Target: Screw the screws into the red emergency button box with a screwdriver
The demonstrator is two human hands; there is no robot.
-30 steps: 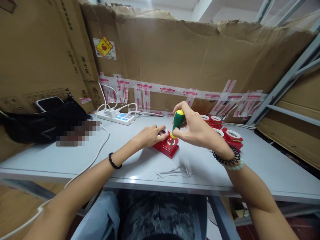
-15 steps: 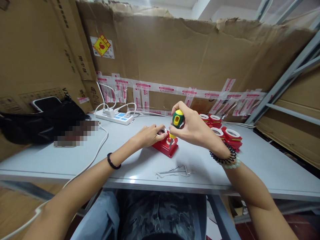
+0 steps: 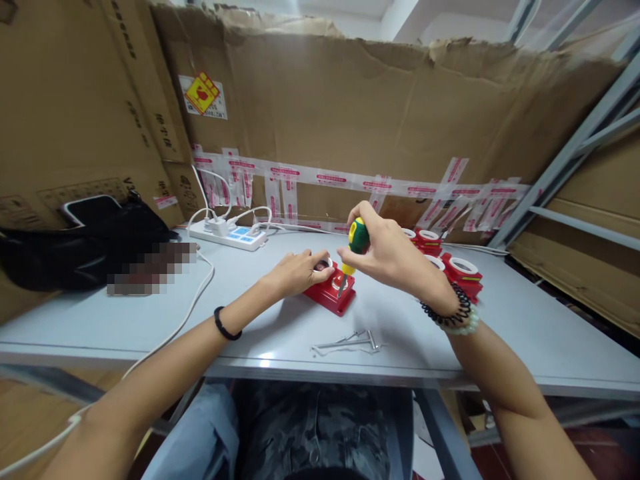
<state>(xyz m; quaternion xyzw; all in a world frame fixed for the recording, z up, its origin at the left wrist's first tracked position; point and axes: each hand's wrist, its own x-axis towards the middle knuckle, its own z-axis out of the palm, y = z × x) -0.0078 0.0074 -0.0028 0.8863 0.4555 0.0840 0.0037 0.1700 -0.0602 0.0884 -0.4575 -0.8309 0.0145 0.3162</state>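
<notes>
A red block-like part (image 3: 330,296) with two round openings lies on the table in front of me. My left hand (image 3: 299,271) grips its left end, fingers around the white ring (image 3: 329,264) there. In my right hand (image 3: 383,245) is a stubby screwdriver (image 3: 359,237) with a green and yellow handle. It leans, and its metal shaft points down at the near side of the right-hand opening. Whether the tip sits in a screw is too small to tell.
Metal hex keys (image 3: 345,342) lie near the front edge. Several red parts with white rings (image 3: 463,266) stand behind my right wrist. A power strip (image 3: 227,235), white cable (image 3: 197,297) and black bag (image 3: 95,240) are left. Cardboard (image 3: 320,100) walls the back.
The screwdriver's handle has turned in my right hand and tilted slightly to the right. My left hand and the red part have hardly moved.
</notes>
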